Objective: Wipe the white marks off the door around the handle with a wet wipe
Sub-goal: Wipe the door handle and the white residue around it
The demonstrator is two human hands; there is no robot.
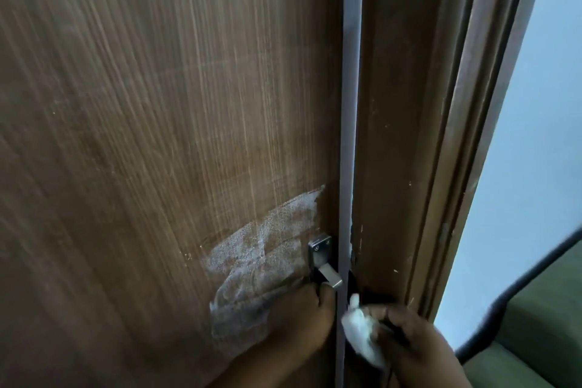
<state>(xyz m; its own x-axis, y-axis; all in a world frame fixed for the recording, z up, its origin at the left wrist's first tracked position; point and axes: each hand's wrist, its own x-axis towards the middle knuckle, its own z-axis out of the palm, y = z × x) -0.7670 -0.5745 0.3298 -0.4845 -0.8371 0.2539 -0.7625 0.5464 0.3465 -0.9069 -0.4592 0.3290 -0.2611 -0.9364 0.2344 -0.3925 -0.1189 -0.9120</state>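
Observation:
A brown wood-grain door (141,135) fills the left of the view. White smeared marks (258,249) spread left of and below the metal handle (324,264) near the door's edge. My left hand (302,321) grips the lower end of the handle from below, with the thumb against the lever. My right hand (412,343) is at the door's edge, just right of the handle, and holds a crumpled white wet wipe (362,334) against the edge. The wipe sits apart from the white marks.
The grey door edge (349,104) runs top to bottom. The brown door frame (419,135) stands right of it, with small chips. A pale wall (541,135) lies beyond, and a dark green seat with a black rim (535,324) is at the lower right.

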